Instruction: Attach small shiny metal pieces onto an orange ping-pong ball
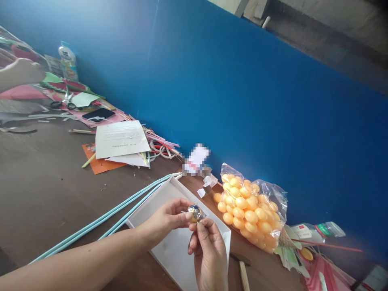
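Note:
My left hand (177,214) grips a small shiny silver ball (195,213) between thumb and fingers. Close against it, my right hand (207,242) pinches at the ball's lower right side; what lies between those fingertips is too small to make out. Both hands are above a shallow white tray (178,260), which lies tilted across my view on the brown table. Light-blue cords (121,202) run from the tray's far corner toward the lower left, passing beyond my left forearm.
Right of the tray stands a clear bag of orange balls (251,210). Nearby lie a hammer (243,275) and a plastic bottle (321,231). Papers (121,139), a phone (98,114) and scissors (65,101) lie at left. A blue partition (242,101) borders the table; another person's hand (21,72) shows far left.

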`<state>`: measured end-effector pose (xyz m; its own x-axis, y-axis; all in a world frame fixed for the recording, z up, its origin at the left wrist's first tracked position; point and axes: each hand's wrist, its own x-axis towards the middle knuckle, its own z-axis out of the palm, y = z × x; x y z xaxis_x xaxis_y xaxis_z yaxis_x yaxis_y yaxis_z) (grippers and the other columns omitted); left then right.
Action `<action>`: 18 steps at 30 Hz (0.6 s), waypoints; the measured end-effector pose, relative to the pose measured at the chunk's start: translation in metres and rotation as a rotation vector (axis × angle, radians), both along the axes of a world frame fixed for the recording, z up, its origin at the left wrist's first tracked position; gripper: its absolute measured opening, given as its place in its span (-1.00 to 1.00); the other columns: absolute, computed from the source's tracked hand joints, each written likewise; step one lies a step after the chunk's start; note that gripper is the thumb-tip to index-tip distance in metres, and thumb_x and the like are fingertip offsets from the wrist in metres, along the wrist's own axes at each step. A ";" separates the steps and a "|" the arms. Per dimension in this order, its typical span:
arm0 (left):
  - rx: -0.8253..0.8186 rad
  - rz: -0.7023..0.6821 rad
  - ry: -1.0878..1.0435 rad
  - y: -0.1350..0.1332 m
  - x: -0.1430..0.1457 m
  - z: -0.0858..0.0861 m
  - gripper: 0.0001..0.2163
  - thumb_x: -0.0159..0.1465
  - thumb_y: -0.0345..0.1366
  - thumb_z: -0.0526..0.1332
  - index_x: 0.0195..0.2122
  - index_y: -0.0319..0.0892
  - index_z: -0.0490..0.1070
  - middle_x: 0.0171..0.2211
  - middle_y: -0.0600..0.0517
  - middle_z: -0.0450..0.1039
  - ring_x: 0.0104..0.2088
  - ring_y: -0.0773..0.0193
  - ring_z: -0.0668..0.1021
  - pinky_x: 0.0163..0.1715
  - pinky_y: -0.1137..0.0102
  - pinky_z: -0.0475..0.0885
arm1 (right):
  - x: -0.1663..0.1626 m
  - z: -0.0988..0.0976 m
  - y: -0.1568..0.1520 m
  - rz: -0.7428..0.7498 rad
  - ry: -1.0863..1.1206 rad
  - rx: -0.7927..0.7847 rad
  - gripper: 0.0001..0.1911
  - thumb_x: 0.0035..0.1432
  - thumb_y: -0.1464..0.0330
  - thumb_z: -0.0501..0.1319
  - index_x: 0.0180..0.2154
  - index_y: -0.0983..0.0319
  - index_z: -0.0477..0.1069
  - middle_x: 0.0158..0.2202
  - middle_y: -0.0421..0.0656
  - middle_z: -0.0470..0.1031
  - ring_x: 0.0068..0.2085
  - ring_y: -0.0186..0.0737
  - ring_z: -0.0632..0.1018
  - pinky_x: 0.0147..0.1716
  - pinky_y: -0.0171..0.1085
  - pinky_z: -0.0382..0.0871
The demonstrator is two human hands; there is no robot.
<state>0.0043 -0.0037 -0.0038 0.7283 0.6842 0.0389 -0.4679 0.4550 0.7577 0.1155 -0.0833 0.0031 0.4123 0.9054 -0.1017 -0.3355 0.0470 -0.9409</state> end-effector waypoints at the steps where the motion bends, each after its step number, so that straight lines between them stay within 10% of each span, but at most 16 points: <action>1: 0.005 0.010 0.008 0.000 0.000 0.000 -0.76 0.13 -0.25 0.24 -0.20 -0.21 0.32 -0.46 0.04 0.42 -0.36 0.26 0.50 -0.24 0.31 0.35 | 0.000 0.001 0.000 0.002 -0.001 -0.003 -0.83 0.07 0.28 0.22 -0.36 0.22 0.27 -0.45 -0.20 0.49 -0.63 -0.48 0.32 -0.64 -0.44 0.24; 18: 0.040 0.010 0.028 0.000 0.000 0.004 -0.72 0.10 -0.20 0.26 -0.20 -0.22 0.33 -0.51 0.04 0.44 -0.41 0.26 0.49 -0.29 0.33 0.34 | 0.002 0.003 -0.001 0.019 -0.022 -0.017 -0.83 0.07 0.28 0.22 -0.37 0.21 0.28 -0.47 -0.21 0.48 -0.61 -0.45 0.35 -0.63 -0.43 0.26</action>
<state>0.0039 -0.0033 -0.0001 0.7226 0.6896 0.0465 -0.4507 0.4191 0.7881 0.1175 -0.0844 0.0060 0.3977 0.9111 -0.1086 -0.3157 0.0247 -0.9485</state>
